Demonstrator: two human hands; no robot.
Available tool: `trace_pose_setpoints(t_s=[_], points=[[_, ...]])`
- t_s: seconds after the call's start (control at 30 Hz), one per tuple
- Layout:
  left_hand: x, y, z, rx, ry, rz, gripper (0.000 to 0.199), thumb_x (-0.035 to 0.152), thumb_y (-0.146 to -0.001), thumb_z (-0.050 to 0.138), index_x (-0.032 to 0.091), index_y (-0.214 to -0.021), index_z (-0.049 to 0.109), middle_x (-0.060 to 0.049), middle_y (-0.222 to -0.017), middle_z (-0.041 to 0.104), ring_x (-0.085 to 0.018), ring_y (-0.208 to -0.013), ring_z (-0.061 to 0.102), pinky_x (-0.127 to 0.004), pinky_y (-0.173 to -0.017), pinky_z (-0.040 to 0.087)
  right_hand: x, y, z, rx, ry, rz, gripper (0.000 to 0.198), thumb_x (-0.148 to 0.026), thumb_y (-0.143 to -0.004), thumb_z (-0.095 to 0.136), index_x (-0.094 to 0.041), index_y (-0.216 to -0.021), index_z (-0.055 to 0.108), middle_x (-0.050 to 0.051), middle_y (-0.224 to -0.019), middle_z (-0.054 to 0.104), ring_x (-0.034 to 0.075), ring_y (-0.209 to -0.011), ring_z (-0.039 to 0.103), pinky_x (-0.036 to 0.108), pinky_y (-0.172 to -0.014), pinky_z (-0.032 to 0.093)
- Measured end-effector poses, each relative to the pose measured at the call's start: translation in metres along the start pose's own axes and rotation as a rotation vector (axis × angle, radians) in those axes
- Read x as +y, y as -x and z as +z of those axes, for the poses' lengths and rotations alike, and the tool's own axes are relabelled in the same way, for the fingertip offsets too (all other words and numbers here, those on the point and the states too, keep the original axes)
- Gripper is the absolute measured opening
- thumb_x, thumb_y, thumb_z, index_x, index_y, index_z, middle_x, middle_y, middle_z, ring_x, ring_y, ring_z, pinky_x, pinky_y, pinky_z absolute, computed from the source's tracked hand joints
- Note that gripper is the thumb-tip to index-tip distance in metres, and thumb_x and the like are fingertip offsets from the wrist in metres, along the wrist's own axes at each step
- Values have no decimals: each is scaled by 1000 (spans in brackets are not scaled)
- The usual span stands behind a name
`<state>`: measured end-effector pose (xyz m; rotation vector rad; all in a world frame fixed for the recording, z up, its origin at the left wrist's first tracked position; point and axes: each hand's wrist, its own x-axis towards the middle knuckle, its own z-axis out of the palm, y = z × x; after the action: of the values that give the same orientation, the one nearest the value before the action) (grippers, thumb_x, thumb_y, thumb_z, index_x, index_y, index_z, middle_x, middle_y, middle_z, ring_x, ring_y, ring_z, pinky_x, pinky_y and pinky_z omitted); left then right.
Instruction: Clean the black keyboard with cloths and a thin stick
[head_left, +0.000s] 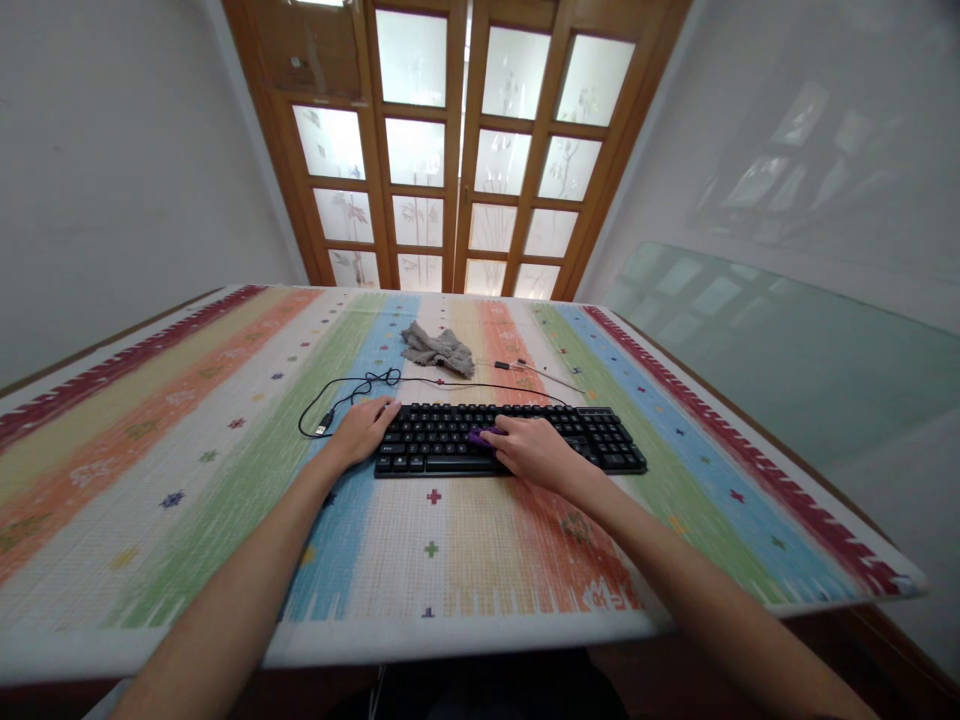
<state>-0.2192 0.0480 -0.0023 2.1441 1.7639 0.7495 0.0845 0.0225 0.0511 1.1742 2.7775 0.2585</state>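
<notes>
A black computer keyboard [442, 437] lies flat on the striped tablecloth, its long side facing me. My left hand [363, 430] grips the keyboard's left end, with fingertips at the upper left corner. Over the middle-right keys, my right hand [531, 446] is closed on a small purple object [484, 437], pressed down against the keys. Most of that object is hidden by my fingers, so its exact kind does not show. The keyboard's black cable [420, 379] runs behind it and loops to the left, ending in a USB plug [322, 425] near my left hand.
Behind the keyboard lies a crumpled grey cloth [437, 350]. Right of it are a thin light-coloured stick [553, 378] and small dark pieces [502, 366]. The striped tablecloth [247, 480] covers the table. Walls flank it, and glazed wooden doors [457, 150] stand beyond.
</notes>
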Motion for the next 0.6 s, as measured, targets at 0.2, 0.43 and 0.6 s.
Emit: trace_pose_setpoints(t_s=[0.2, 0.43, 0.6], points=[[-2, 0, 1, -3, -8, 13, 52, 55, -95, 25, 21, -97, 63, -10, -100, 73, -29, -98, 66, -41, -93, 47, 1, 4, 10, -4, -13, 24, 42, -25, -104, 31, -18, -130, 62, 13, -101, 67, 17, -79, 64, 27, -60, 33], [0, 0, 0, -4, -3, -1, 51, 55, -95, 24, 21, -93, 62, -10, -98, 73, -28, -96, 65, -42, -94, 47, -1, 2, 7, -70, -21, 25, 34, -23, -100, 38, -15, -117, 66, 12, -100, 69, 17, -75, 65, 27, -59, 32], [-1, 0, 1, 2, -8, 5, 52, 56, -95, 24, 21, -94, 63, -10, -98, 73, -28, -97, 66, -41, -93, 47, 0, 5, 3, -72, -19, 21, 33, -24, -99, 40, -15, -115, 67, 12, -99, 70, 17, -75, 65, 27, -59, 33]])
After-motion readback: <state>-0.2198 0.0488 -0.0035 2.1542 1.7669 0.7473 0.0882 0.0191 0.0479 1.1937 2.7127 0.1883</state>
